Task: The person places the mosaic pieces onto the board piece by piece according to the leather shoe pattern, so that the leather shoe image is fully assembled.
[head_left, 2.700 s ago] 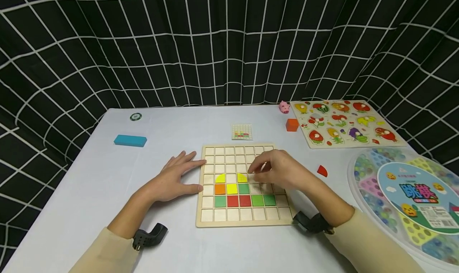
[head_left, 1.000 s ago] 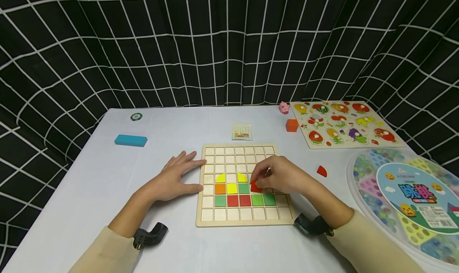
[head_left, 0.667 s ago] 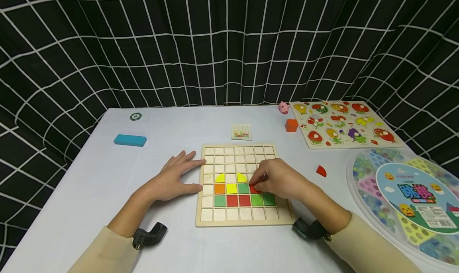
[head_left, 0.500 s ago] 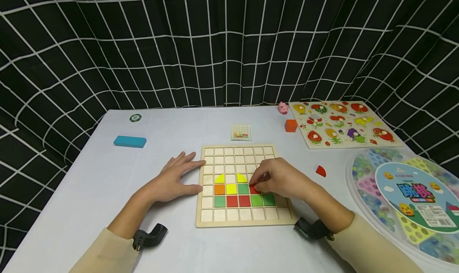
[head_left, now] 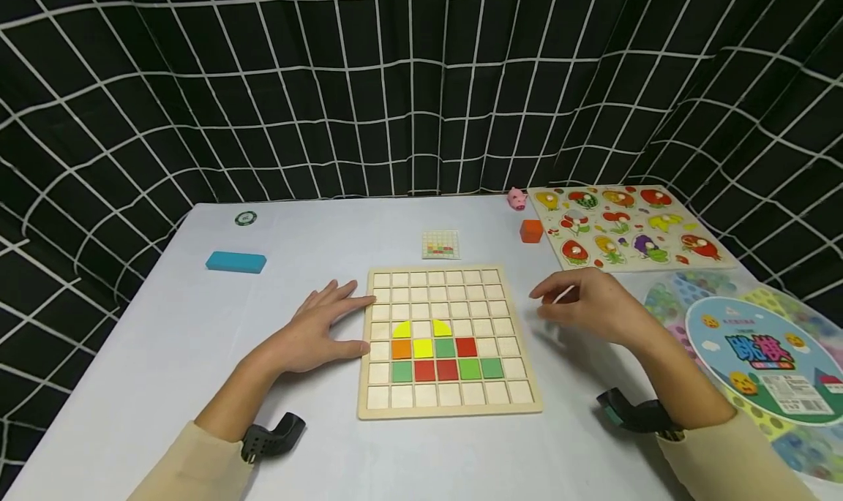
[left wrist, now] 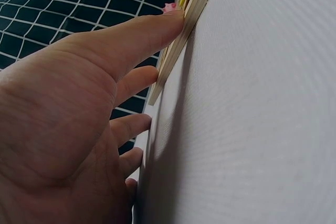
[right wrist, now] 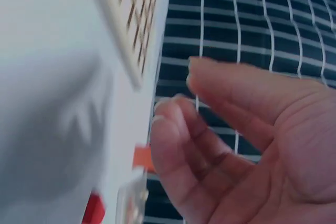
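A wooden grid board [head_left: 435,311] lies mid-table, bearing yellow quarter-round tiles [head_left: 442,329] and square tiles in orange, yellow, green and red. The red square tile [head_left: 465,347] sits flat in its cell at the right end of the upper square row. My left hand [head_left: 319,330] rests spread at the board's left side, thumb and index fingertip against its edge [left wrist: 173,51]. To the right of the board, my right hand [head_left: 586,303] hovers with loosely bent fingers and nothing between them. The red quarter-round piece [right wrist: 94,209] shows beneath it in the right wrist view; the hand hides it in the head view.
Behind the board lies a small pattern card [head_left: 440,244]. An orange cube [head_left: 531,231], a pink pig [head_left: 516,199], a fruit puzzle board [head_left: 626,227] and a round marble-game box [head_left: 757,355] stand right. A blue block [head_left: 235,262] and a green-white chip [head_left: 246,219] lie left.
My right hand has set the red square tile into its cell, let go and moved right, off the board. My left hand has stayed at the board's edge.
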`<state>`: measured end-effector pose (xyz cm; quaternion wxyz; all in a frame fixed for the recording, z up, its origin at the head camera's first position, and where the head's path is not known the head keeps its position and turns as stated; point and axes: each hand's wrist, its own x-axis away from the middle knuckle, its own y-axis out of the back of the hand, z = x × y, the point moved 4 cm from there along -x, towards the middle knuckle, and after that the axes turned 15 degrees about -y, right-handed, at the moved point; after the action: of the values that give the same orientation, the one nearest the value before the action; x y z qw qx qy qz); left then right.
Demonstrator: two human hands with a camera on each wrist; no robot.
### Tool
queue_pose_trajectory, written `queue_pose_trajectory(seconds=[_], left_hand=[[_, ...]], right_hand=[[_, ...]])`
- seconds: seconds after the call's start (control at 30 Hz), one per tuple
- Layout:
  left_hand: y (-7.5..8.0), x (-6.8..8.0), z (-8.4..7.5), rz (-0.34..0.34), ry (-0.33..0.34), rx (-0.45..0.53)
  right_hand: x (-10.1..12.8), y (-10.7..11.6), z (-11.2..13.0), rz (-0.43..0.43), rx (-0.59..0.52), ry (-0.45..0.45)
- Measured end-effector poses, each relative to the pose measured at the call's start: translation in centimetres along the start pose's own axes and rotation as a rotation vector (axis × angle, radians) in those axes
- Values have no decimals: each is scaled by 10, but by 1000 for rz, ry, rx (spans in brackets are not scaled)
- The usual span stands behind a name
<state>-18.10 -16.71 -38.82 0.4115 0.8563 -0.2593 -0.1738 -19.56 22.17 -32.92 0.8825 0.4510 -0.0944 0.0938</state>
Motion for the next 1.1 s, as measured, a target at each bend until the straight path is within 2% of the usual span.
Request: queue_pose_trajectory(seconds=[0.1,0.27,0.37,0.47,0.83,0.97,1.1], left_hand=[[-1,0,0,-3,-4,4],[-1,0,1,-4,-9,6],[-1,1,1,-5,-8,9],[-1,1,0,-8,-7,11],[0,0,-1,-5,-2,5],[0,0,-1,-5,-7,7],[1,1,-1,-9,-6,4]], right_hand=[[-1,8,-19,-37,51,-90],[-5,9,-41,-23,163,-244],[-6,9,-47,-33,193,-289],[-7,9,-49,-65,207,-296],[-13,6,-45,-73,131,-244],[-13,-1,-35,-15,20,-157],[-10,-13,-14,111,-117,-41]])
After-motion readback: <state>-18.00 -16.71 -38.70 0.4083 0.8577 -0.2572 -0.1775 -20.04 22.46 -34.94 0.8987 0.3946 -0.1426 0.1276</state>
